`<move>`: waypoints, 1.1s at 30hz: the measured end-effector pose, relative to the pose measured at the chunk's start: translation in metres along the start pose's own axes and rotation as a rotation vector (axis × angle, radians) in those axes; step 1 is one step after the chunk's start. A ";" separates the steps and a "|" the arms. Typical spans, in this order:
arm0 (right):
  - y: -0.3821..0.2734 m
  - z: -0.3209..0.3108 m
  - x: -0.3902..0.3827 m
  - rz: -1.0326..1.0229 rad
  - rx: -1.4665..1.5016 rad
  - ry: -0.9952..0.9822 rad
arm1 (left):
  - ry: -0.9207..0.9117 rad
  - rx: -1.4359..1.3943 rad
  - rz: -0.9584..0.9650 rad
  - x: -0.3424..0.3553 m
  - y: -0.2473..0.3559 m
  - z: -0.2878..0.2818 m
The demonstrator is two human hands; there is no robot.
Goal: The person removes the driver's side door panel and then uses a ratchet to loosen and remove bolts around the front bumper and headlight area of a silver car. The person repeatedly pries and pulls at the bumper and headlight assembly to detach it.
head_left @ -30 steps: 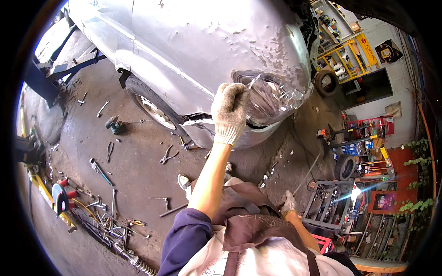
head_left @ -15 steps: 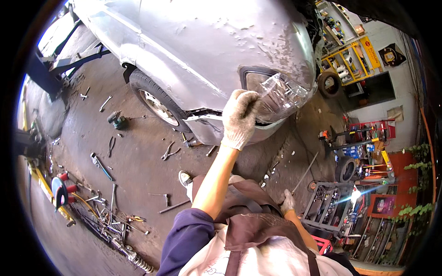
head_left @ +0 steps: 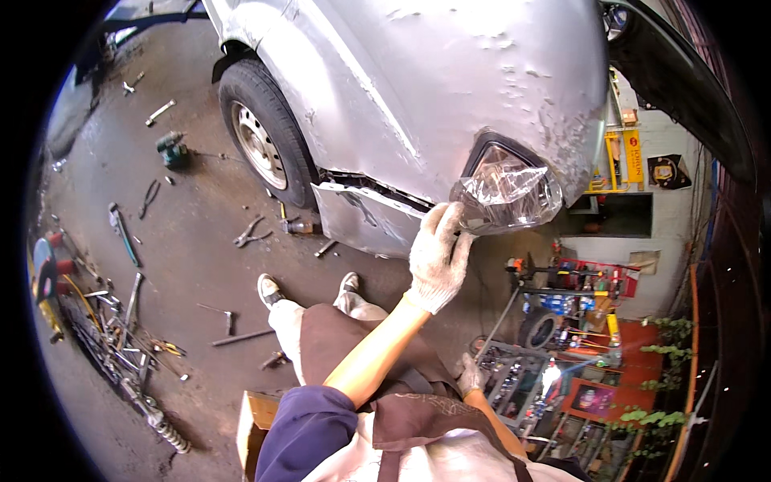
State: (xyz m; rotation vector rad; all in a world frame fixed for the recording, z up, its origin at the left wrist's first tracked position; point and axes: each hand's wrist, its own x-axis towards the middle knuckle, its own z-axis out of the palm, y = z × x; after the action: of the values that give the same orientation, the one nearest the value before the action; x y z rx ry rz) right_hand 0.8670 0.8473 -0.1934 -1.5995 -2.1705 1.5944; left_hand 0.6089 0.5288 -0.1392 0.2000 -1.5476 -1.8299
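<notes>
- A dented silver car (head_left: 385, 88) spreads above the left hand's fingers and blocks the way straight up.
- A dark curved panel (head_left: 691, 92) hangs up and right, well apart from the fingers.
- Left of the fingers, the bumper (head_left: 361, 225) has come away along its upper edge, leaving a dark gap (head_left: 377, 189); beyond its lower edge, bare floor (head_left: 201, 261) gives open room.
- A wheel (head_left: 257, 149) stands further left and above.
- A spare tyre (head_left: 527, 328) lies down and right.
- Up and right, a yellow sign (head_left: 634, 157) bears dark printing and a red mark.
- The headlight (head_left: 506, 189), under crinkled clear film (head_left: 544, 198), sits just up and right of the fingertips.
- A thin rod (head_left: 497, 324), below and right, meets the gloved right hand (head_left: 470, 376); I cannot tell whether that hand grips it.
- The gloved left hand (head_left: 438, 261) reaches the headlight's lower left edge, fingers slightly spread; whether they pinch the film I cannot tell.
- Pliers (head_left: 251, 234) lie on the floor, well left.
</notes>
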 end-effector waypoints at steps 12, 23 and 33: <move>-0.046 0.014 -0.052 0.098 -0.139 0.121 | -0.112 -0.338 -0.161 0.016 -0.001 0.011; -0.030 -0.007 -0.019 0.075 -0.121 0.141 | -0.103 -0.226 -0.037 0.029 0.001 0.008; -0.025 -0.002 -0.019 0.145 -0.175 0.108 | -0.163 -0.216 0.017 0.086 0.021 0.004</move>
State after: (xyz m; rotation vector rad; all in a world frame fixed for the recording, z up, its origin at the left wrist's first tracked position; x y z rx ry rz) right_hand 0.8597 0.8361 -0.1650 -1.8835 -2.2397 1.3450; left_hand 0.5532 0.4792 -0.0911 -0.0651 -1.4392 -2.0247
